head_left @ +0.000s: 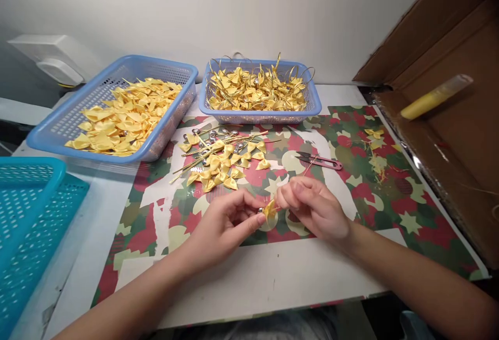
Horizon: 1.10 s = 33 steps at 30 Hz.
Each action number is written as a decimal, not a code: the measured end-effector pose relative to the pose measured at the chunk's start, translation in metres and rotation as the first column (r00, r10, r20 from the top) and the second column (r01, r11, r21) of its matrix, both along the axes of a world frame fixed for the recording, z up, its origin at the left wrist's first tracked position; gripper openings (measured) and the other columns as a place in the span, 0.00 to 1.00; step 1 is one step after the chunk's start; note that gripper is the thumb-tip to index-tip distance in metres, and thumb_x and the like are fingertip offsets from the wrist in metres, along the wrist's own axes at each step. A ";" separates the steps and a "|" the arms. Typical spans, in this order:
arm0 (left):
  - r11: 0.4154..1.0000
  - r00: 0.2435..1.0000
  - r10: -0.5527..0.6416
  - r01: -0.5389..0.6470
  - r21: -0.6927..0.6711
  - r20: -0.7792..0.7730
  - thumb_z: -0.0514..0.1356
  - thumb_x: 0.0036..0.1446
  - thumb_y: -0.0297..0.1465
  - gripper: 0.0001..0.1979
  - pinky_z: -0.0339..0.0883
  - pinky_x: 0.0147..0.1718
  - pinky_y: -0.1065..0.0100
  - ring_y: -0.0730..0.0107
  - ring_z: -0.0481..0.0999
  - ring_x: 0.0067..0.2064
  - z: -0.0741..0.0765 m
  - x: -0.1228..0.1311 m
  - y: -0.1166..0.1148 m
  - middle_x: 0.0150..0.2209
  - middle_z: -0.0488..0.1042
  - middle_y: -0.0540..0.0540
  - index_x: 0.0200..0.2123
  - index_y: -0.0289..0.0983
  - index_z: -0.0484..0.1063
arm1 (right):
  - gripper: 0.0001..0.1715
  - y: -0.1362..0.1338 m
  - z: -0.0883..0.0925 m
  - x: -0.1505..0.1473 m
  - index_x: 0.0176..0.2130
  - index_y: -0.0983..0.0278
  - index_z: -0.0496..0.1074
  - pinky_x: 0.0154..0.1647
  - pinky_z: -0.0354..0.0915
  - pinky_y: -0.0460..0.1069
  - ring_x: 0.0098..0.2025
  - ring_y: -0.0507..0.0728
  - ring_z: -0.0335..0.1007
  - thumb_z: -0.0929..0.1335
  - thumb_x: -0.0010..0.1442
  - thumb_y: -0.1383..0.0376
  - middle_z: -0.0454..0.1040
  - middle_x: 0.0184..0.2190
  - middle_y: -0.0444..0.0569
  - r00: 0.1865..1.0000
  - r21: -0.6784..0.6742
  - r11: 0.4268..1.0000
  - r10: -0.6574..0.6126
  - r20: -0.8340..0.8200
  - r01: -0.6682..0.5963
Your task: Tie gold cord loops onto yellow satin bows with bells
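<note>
A small yellow satin bow (269, 208) sits between my two hands over the patterned mat (390, 194). My left hand (226, 223) pinches it from the left with thumb and fingers closed. My right hand (312, 207) pinches it from the right, fingers curled. A little silver piece shows at the bow's left side. Just beyond my hands lies a loose pile of yellow bows with gold cords and silver clips (220, 160).
A blue basket of plain yellow bows (50, 132) stands back left; another blue basket of bows with gold loops (315, 105) is behind the pile. Pink thread snips (322, 161) lie right of the pile. A teal basket (27, 215) sits at left, a cardboard box (460, 137) at right.
</note>
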<state>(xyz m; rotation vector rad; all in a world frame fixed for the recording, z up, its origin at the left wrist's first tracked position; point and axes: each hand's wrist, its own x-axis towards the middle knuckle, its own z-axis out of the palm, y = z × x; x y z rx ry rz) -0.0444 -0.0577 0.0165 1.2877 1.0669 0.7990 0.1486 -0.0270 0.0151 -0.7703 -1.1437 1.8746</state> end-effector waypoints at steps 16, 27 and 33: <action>0.984 0.996 0.016 0.000 -0.179 0.088 0.64 0.54 0.32 0.06 0.64 0.24 0.77 0.77 0.69 0.26 0.001 0.000 -0.001 0.26 0.72 0.50 0.31 0.36 0.71 | 0.27 -0.009 -0.005 0.003 0.21 0.63 0.51 0.28 0.47 0.49 0.24 0.50 0.45 0.63 0.66 0.56 0.49 0.18 0.40 0.999 0.050 0.998 -0.041 0.012 0.041; 0.772 0.971 0.171 -0.029 0.635 -0.164 0.61 0.55 0.19 0.09 0.73 0.35 0.71 0.71 0.77 0.37 -0.005 -0.010 0.003 0.34 0.77 0.46 0.36 0.38 0.74 | 0.21 -0.005 -0.002 0.014 0.23 0.64 0.59 0.54 0.62 0.56 0.49 0.58 0.64 0.64 0.64 0.60 0.66 0.44 0.50 0.944 0.388 0.915 -0.219 0.246 0.111; 0.586 0.940 0.228 0.076 0.807 -0.255 0.61 0.53 0.15 0.12 0.74 0.36 0.72 0.73 0.76 0.36 -0.008 -0.011 0.001 0.38 0.75 0.45 0.38 0.37 0.74 | 0.16 0.002 -0.005 0.017 0.51 0.60 0.66 0.59 0.58 0.59 0.58 0.61 0.60 0.64 0.62 0.64 0.66 0.53 0.53 0.687 0.707 0.657 -0.641 0.342 0.262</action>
